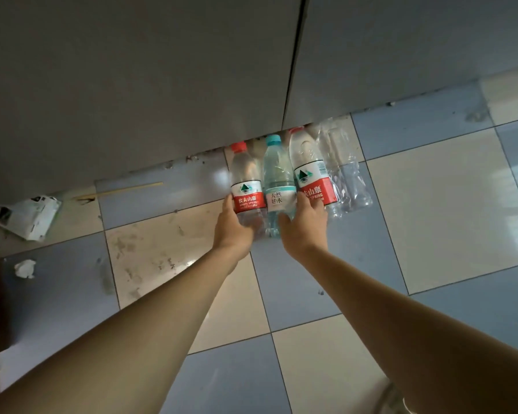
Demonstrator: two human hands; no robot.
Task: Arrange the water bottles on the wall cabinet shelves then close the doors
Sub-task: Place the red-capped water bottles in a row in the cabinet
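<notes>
Several water bottles stand together on the tiled floor against the grey cabinet doors (162, 85). My left hand (232, 228) grips the lower part of a small red-capped bottle (245, 177) with a red label. Beside it stands a teal-capped bottle (277, 171). My right hand (305, 227) curls round the base of a larger red-labelled bottle (307, 162), its thumb lying across the foot of the teal bottle. Clear unlabelled bottles (343, 171) stand to the right of that, partly hidden behind it.
The two cabinet doors are closed, with a dark seam (293, 70) between them. A crumpled white package (27, 216), a wad of tissue (24, 268) and a thin stick (132, 188) lie on the blue and cream floor tiles (431, 204) to the left.
</notes>
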